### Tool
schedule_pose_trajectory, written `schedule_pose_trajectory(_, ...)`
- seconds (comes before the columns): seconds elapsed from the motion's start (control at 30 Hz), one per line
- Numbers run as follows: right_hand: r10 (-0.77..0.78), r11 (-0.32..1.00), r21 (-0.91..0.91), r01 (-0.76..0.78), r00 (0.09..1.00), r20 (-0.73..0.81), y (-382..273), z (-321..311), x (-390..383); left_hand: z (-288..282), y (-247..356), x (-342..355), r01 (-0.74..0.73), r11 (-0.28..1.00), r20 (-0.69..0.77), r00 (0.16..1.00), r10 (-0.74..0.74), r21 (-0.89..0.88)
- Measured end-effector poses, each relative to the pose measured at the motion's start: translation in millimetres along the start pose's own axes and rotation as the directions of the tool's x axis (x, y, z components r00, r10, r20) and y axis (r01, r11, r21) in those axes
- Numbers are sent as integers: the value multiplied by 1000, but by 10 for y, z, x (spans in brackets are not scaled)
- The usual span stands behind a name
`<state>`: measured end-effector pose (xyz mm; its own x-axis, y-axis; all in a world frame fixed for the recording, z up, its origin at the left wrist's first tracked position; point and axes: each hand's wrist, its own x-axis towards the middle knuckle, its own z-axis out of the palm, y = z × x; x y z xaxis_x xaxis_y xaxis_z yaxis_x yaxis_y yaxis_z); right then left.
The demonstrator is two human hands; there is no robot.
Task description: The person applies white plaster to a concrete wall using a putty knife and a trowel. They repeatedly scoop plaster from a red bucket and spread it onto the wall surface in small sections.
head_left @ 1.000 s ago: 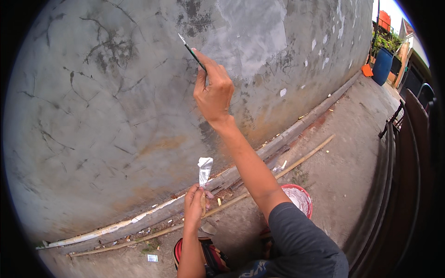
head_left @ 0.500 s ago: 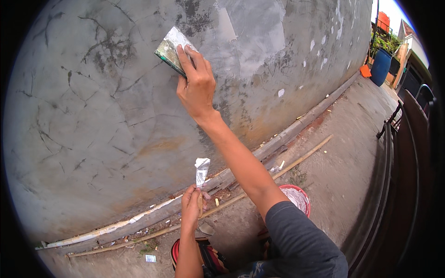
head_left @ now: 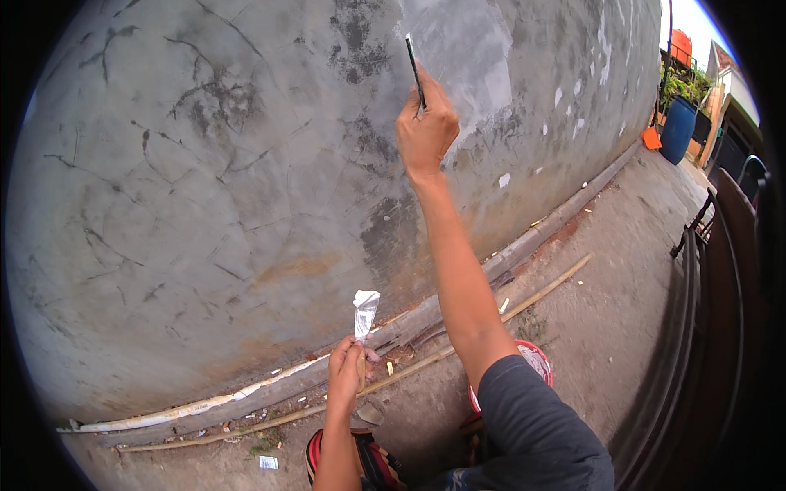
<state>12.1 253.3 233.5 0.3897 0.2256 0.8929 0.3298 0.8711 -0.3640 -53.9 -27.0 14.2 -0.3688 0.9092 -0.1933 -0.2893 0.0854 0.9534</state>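
Observation:
My right hand (head_left: 429, 131) is raised to the grey wall (head_left: 205, 270), gripping a flat rectangular putty spreader (head_left: 415, 69). The spreader stands almost edge-on to me, so its dark green edge shows as a thin line. It is beside a pale smoothed patch of putty (head_left: 475, 57); whether it touches the wall I cannot tell. Lower down, my left hand (head_left: 345, 370) is closed round the handle of a putty knife (head_left: 366, 315). White putty clings to the tip of its upright blade.
A red-rimmed bucket (head_left: 547, 378) of white putty sits partly behind my right arm. Along the wall's foot runs a ledge (head_left: 409, 326), with a long bamboo pole (head_left: 536, 295) on the ground. A dark metal railing (head_left: 692, 270) is at right; a blue barrel (head_left: 678, 131) stands far off.
My right hand has moved right and slightly up along the wall. The spreader has turned from showing its broad, putty-smeared face to edge-on. My left hand and the putty knife stay nearly in place.

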Motion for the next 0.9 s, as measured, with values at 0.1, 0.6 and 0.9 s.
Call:
schedule_pose_trajectory(0.1, 24, 991, 125, -45, 987, 161, -322, -53, -129, -17, -19, 42, -7, 1000, -9, 1000, 7, 3)
schedule_pose_trajectory(0.6, -222, 974, 16, 225, 946, 237, -554, 403, -605, 41, -54, 46, -19, 1000, 34, 999, 19, 16)
schedule_pose_trajectory(0.9, -4, 985, 174, -16, 994, 112, -34, -181, 422, 26, 13, -11, -14, 1000, -13, 1000, 14, 10)
